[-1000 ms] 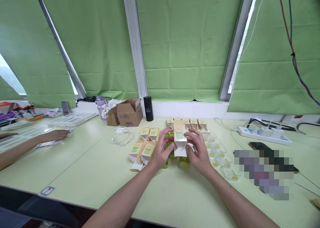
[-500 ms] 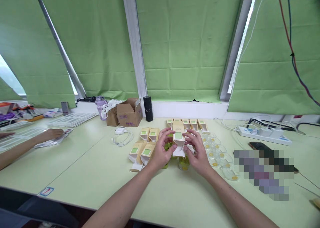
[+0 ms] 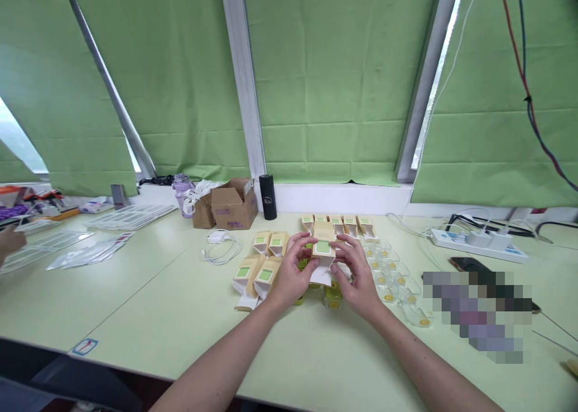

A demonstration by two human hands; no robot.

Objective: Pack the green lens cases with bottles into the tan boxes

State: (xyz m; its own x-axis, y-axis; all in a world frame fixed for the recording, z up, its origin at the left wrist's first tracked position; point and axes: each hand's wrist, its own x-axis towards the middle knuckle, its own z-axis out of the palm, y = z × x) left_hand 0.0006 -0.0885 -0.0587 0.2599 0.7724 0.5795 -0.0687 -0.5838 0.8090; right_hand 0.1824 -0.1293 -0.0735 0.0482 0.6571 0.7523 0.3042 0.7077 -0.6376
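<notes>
Between both hands I hold a small tan carton (image 3: 324, 248) with a green square window, its white flap hanging toward me. My left hand (image 3: 292, 269) grips the left side and my right hand (image 3: 356, 271) the right, thumbs low near the flap. Just below the carton stands a green jar (image 3: 333, 297), with more green containers partly hidden behind my hands. Left of my left hand lie several similar cartons (image 3: 265, 271) with open ends. Beyond my hands is a row of more cartons (image 3: 365, 226). Several clear cups with yellow centres (image 3: 400, 279) sit right of my right hand.
A white charger with cable (image 3: 221, 246), a brown cardboard box (image 3: 235, 204) and a black bottle (image 3: 268, 197) stand farther back. On the right are a power strip (image 3: 478, 245) and a dark phone (image 3: 492, 279). At far left, another person's hand (image 3: 9, 243) is over flat sheets.
The carton in my hands has dipped slightly, and its white flap has swung a little lower. The other person's arm at the left has drawn back toward the frame's edge.
</notes>
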